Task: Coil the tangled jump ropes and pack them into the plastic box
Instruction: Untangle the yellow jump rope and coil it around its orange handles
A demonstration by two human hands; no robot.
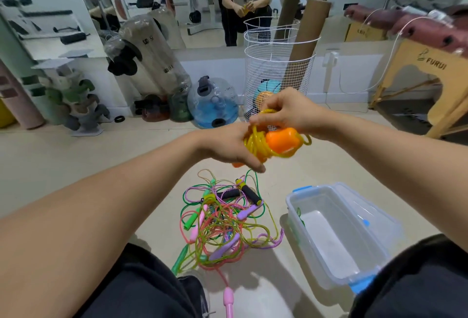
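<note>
Yellow rope point(255, 144), centre frame, held in the air: mostly coiled, orange handle point(281, 139) lying against the loops. My left hand point(228, 147) grips the bundle from below, fingers curled round it; my right hand point(286, 112) pinches the rope at the top, likely winding the last turns. A second orange bit shows under the left hand, probably the other handle; hard to make out.

Box point(339, 234), lower right on the floor: open, no coiled rope inside that I can see; a thin green streak at its left wall, unclear what. Lid not visible.

Tangle point(222, 221), lower centre on the floor: green, pink, purple, yellow cords and black foam handles, still knotted together. A pink handle trails towards the bottom edge.

Progress: early. First rope nearly coiled, none packed, the heap untouched. Rope count in the heap not readable.
</note>
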